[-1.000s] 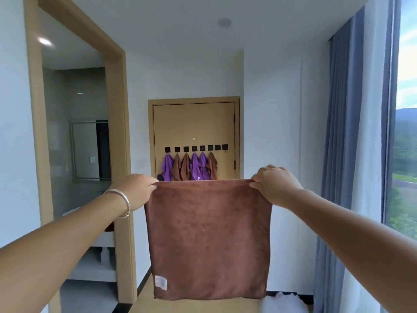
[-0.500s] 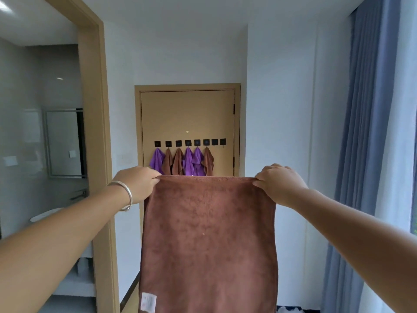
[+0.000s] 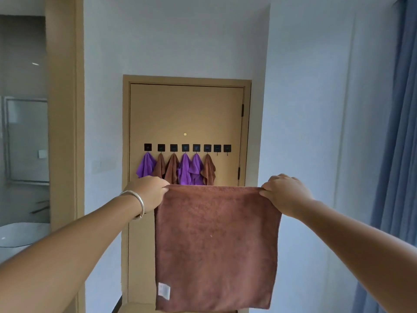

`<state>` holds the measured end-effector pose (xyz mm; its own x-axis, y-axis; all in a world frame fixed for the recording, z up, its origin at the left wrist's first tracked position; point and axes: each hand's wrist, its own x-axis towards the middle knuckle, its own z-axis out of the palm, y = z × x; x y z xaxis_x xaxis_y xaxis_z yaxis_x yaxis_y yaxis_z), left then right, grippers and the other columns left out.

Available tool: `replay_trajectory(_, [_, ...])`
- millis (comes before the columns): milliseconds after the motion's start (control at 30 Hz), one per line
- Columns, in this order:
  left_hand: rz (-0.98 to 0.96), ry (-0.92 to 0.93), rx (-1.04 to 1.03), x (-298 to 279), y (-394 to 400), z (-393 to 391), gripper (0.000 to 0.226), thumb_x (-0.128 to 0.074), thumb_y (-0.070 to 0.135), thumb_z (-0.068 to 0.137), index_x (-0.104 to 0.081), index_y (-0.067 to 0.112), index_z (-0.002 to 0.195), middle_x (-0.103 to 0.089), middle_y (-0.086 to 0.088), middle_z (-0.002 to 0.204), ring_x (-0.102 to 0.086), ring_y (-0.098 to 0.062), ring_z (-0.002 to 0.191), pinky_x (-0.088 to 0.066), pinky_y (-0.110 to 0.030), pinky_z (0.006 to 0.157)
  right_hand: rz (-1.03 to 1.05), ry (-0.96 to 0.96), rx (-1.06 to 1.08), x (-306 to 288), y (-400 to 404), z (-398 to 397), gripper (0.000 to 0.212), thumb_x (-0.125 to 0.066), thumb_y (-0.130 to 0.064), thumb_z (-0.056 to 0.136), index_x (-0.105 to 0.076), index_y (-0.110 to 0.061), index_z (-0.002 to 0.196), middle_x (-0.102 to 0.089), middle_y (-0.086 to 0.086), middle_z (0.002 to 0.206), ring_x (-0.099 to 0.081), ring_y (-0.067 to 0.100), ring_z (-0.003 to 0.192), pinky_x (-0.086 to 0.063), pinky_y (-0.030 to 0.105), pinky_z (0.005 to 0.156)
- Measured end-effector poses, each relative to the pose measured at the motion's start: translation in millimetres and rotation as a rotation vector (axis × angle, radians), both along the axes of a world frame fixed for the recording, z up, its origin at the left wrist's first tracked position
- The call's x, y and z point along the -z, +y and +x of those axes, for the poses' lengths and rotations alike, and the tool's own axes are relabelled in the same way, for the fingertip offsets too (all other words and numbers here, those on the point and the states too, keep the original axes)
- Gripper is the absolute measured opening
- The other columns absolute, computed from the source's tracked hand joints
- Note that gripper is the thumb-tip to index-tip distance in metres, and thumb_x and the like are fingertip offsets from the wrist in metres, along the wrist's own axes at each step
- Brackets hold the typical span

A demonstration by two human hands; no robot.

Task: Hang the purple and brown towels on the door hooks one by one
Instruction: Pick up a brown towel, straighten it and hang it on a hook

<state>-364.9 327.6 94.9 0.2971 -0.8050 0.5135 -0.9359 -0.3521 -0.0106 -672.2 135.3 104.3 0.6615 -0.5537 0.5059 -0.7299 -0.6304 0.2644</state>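
Brown towel [image 3: 216,247] is hanging flat and square in front of the camera, held up by its two top corners, well apart from the door [image 3: 187,114] ahead. From the head view, the left hand [image 3: 150,193] is pinching the upper left corner, fingers curled tight over the hem, a silver bracelet [image 3: 137,203] sitting on that wrist. The right hand [image 3: 285,195] is doing the same at the upper right corner, knuckles up, fingers folded round the edge. Neither grip is spread at all; both are pressed onto cloth and nothing else. Holding it stretched like this is probably keeping the towel open and untangled, so a corner or the top edge can be picked for a hook. A white label [image 3: 164,290] is showing low on its left side.

On the door, a row of black hooks [image 3: 187,147] is running across. Six are carrying towels already: purple, brown, brown, purple, purple, brown, reading from the left. The two rightmost hooks [image 3: 222,148] are showing bare, so one of them looks like the likely target. Blue curtain [image 3: 399,154] is hanging at the right edge.
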Motion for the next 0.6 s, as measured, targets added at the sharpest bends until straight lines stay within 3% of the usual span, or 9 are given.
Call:
replay_trajectory(433, [0.036,-0.024,-0.027,10,-183,110,0.034,-0.033,0.029,0.102,-0.059,0.029,0.08,-0.062,0.01,0.08,-0.057,-0.007,0.074,-0.039,-0.024,0.06,0.005,-0.033,-0.021,15,-185,114,0.038,-0.03,-0.041,0.103,-0.066,-0.03,0.102,-0.06,-0.006,0.107,-0.05,0.017,0.108,-0.041,0.032,0.089])
replay_trajectory(600, [-0.013,-0.038,-0.04,-8,-264,150,0.034,-0.035,0.029,0.102,-0.057,0.03,0.076,-0.062,0.01,0.075,-0.057,-0.005,0.069,-0.035,-0.022,0.055,0.04,-0.154,-0.068,-1,-272,161,0.035,-0.036,-0.041,0.102,-0.069,-0.027,0.103,-0.059,-0.004,0.103,-0.051,0.016,0.099,-0.044,0.031,0.083])
